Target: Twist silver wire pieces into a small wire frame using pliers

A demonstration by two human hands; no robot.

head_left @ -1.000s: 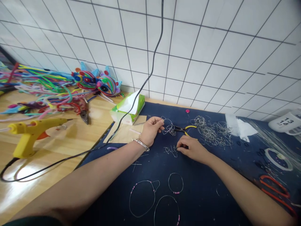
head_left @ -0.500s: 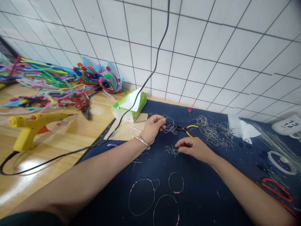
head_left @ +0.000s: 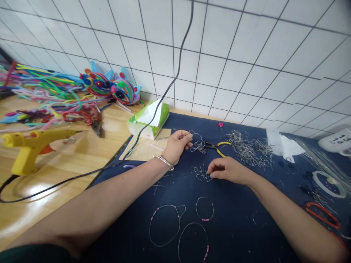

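The left hand (head_left: 178, 146) is above the dark blue cloth (head_left: 233, 215), and its thumb and forefinger are pressed together on the edge of a thin wire loop (head_left: 201, 147), which hangs to the right of the fingertips and carries a small tangle at its lower part. The right hand (head_left: 229, 171) is nearer to the person, with its fingers curled and the tips at the right edge of a little pile of wire bits (head_left: 199, 172) — whether they pinch one of the bits, I cannot tell. Just beside the loop lie the pliers (head_left: 224, 143) with yellow handles, their handles apart and their tips pointing toward the tangle. To the right of the pliers is a large heap of tangled wire (head_left: 251, 151). In front of the hands, three wire rings with pink beads lie on the cloth: the small ring (head_left: 205, 220), the left ring (head_left: 154, 212) with a small extra loop at its side, and the lower ring (head_left: 207, 249), cut by the bottom of the view. Behind the left wrist stands a green tissue box (head_left: 161, 117), and farther left, on the wooden counter (head_left: 115, 124), lies a yellow glue gun (head_left: 24, 157).
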